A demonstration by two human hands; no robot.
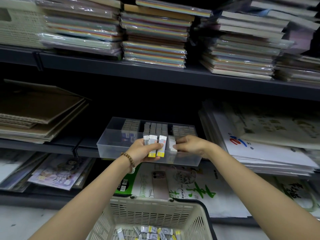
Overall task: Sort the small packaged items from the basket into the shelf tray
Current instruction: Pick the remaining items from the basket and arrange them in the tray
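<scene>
Left hand (142, 149) raised, gripping yellow-ended packs (156, 146). Right hand (188, 144) pinches white pack (172, 144) inside clear tray (121, 146). Basket (152, 215) below holds more packs.

Moderate, even light is given from the front; the shelf recess (155, 104) at 12 o'clock is left in deep shadow. Glare is caught on the wrapped paper stacks (154, 32). Toward 3 and 9 o'clock everything is blurred and bowed; the tray (110, 149) is rendered sharpest.
</scene>
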